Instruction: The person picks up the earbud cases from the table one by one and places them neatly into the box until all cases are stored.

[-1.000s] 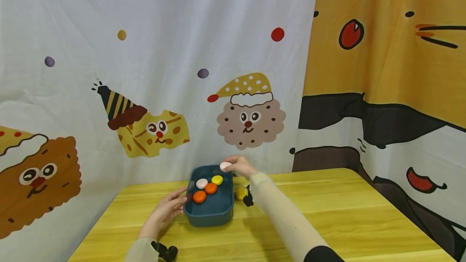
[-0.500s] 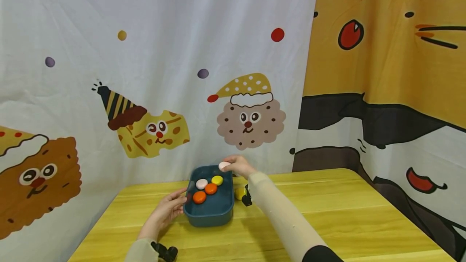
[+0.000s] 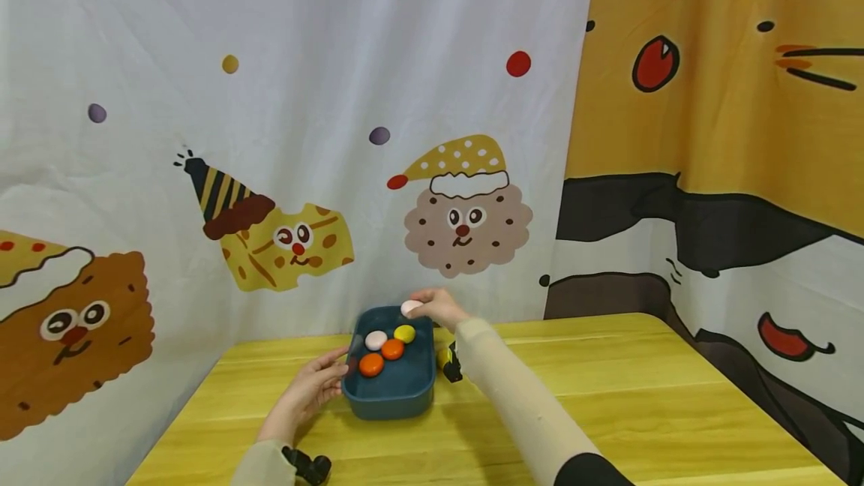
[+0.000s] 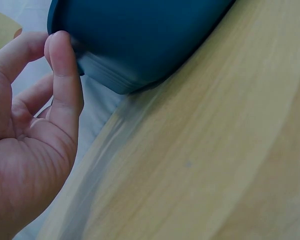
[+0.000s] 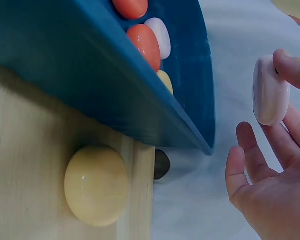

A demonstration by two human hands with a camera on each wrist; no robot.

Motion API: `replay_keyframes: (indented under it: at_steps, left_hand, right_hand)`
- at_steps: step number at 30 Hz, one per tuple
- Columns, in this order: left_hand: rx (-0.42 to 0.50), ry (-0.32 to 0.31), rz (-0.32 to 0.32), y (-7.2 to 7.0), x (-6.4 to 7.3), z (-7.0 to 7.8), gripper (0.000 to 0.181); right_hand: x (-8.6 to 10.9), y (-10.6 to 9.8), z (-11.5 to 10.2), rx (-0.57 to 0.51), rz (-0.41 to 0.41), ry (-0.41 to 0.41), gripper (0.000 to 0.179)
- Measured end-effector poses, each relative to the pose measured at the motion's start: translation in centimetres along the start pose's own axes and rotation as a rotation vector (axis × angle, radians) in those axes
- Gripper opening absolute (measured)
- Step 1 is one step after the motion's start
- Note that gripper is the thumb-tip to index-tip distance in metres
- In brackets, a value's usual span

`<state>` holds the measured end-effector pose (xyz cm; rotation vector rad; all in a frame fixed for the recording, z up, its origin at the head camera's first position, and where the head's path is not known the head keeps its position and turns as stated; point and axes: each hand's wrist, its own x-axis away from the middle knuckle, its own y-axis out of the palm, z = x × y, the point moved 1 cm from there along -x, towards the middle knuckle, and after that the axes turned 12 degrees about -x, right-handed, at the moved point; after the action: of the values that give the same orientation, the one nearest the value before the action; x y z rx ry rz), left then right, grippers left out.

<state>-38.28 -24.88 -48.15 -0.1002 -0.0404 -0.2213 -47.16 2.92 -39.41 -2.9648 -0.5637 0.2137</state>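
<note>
A dark blue rectangular bin (image 3: pixel 388 407) stands on the table, and my left hand (image 3: pixel 307 392) pinches its left rim between thumb and finger. Above the bin's far end, my right hand (image 3: pixel 442 307) holds a glossy pale pink pebble-like piece (image 5: pixel 271 90) between thumb and fingers, clear of the bin. Inside lie another pale pink piece (image 3: pixel 376 340), a yellow piece (image 3: pixel 405 334) and two orange pieces (image 3: pixel 371 364). Outside, by the bin's right wall, a round yellow piece (image 5: pixel 96 186) sits on the table; in the head view my right wrist partly hides it.
The wooden table (image 3: pixel 607 388) extends to the right and in front of the bin. A white cloth (image 3: pixel 304 96) with cartoon prints hangs right behind the table's far edge. Black wrist cameras (image 3: pixel 307 465) are strapped to both wrists.
My right hand has moved slightly left with the pale pink piece, further over the bin. The left hand and the pieces in the bin stay put.
</note>
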Motion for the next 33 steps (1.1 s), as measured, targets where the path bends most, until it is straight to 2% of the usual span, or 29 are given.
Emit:
replay_keyframes:
  at_steps: [11,18,26,28,33]
  left_hand:
    - [-0.004,-0.004,0.008,0.0,0.1,0.1,0.061]
    - [0.003,-0.002,0.002,0.1,0.0,0.1,0.062]
    - [0.009,-0.004,0.006,0.0,-0.2,0.2,0.062]
    - [0.011,-0.003,0.009,0.0,-0.2,0.1,0.062]
    - [0.008,-0.007,0.012,0.0,-0.3,-0.1,0.064]
  right_hand:
    - [0.2,0.7,-0.3,0.028,-0.008,-0.017,0.049]
    - [1.8,1.7,-2.2,0.013,0.011,-0.019,0.048]
    - [-0.3,1.2,0.1,0.027,0.031,-0.01,0.049]
    - [-1.0,0.9,0.9,0.027,0.021,-0.032,0.049]
    - [-1.0,1.0,1.1,0.013,0.032,-0.018,0.05]
